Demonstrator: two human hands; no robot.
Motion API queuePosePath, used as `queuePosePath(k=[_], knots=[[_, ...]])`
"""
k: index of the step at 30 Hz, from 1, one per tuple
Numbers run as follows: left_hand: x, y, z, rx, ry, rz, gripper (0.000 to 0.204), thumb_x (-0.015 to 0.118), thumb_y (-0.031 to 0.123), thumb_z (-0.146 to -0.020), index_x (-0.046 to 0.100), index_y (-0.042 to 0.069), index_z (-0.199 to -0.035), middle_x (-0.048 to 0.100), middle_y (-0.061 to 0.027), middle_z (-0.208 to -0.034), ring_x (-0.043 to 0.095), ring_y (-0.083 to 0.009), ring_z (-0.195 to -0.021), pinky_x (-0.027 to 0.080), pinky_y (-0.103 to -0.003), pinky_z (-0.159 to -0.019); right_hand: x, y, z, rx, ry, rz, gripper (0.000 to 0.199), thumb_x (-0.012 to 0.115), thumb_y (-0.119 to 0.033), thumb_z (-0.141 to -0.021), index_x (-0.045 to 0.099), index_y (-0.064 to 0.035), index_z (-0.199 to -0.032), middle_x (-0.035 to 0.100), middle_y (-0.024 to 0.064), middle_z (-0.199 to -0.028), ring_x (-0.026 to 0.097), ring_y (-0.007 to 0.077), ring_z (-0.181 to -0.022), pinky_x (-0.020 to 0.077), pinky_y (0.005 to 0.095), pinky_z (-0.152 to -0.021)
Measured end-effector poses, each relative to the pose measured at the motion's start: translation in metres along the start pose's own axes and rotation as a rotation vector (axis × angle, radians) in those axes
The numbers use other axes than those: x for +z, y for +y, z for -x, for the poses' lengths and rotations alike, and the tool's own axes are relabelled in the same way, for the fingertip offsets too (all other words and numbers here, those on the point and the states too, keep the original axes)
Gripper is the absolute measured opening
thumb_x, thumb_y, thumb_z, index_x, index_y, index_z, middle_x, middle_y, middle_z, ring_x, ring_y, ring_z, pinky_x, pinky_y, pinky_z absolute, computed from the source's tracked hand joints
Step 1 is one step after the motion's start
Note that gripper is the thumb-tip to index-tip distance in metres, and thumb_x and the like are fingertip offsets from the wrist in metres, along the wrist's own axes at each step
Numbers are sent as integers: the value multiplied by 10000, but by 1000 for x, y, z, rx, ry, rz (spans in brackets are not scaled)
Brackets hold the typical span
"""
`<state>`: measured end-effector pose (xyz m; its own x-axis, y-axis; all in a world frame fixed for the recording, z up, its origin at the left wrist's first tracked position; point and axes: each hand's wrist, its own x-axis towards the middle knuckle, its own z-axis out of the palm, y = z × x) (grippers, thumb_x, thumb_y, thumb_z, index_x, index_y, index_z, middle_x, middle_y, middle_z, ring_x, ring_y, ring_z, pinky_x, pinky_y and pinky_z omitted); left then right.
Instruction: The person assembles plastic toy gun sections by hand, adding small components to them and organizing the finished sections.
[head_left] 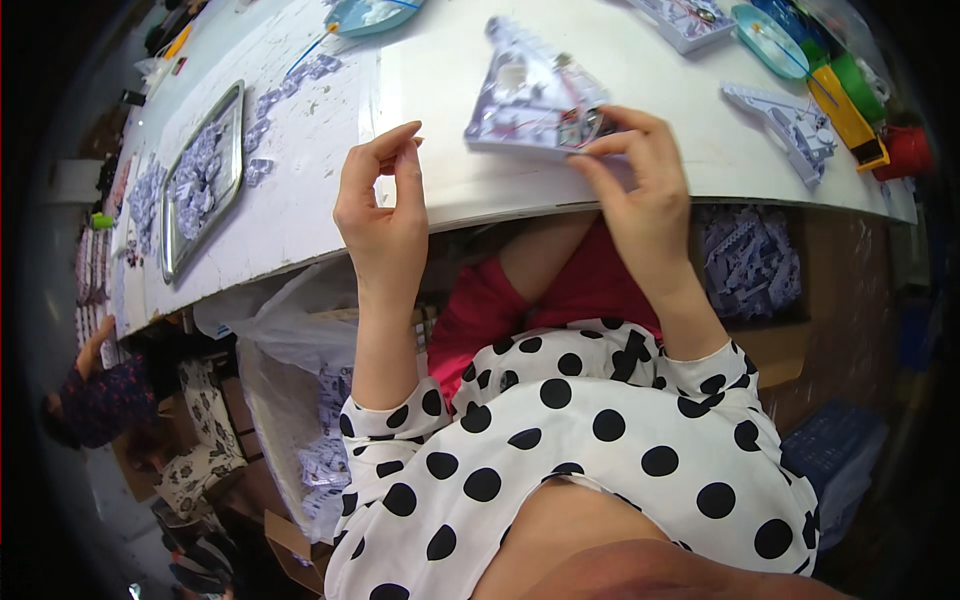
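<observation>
My right hand (645,175) grips the near right corner of a pale lavender, roughly triangular plastic housing (515,130), thumb below and fingers above. Red wires and small parts show inside this half-shell, which is slightly blurred and tilted over the white table (430,190). To its left, my left hand (385,200) is raised near the table edge, apart from the housing. Its thumb and forefinger come together in a pinch; whatever may be between them is too small to make out.
A metal tray (240,130) of small lavender parts lies left, beside loose ones. Blue dishes (770,42) stand at the back; another housing (795,130) lies right, near a yellow bin (845,120). Below the table are a carton of parts (750,260) and a plastic-lined box (270,400).
</observation>
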<state>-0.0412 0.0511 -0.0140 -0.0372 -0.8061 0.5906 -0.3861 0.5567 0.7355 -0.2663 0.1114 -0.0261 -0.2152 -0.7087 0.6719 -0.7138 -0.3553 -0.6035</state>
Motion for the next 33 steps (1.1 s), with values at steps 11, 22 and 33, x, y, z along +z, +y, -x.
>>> queuePosePath(k=[11,22,33], knots=[[8,6,-2,55,-92,-45,198,653,-22,-931,712,-1,-1120,699,-104,-969,656,-166,-871,519,-295,-819,3,7,13,9,7,41,200,821,-86,-749,646,-64,-845,667,73,-1124,615,288,-989,512,394,-835],[23,12,-7,26,-61,-8,200,648,-3,-938,699,12,-1131,695,-123,-973,670,-203,-879,535,-321,-817,-101,30,-94,110,-322,-624,149,737,-96,-918,702,-24,-1044,682,134,-1264,647,248,-1161,470,438,-1097],[15,-10,8,33,15,-87,203,590,-30,-955,671,10,-1136,649,-132,-1010,658,-262,-925,535,-349,-794,-157,-21,-223,118,-679,-1175,353,507,-210,-1073,582,51,-1298,646,172,-1319,584,320,-1286,362,651,-1172]])
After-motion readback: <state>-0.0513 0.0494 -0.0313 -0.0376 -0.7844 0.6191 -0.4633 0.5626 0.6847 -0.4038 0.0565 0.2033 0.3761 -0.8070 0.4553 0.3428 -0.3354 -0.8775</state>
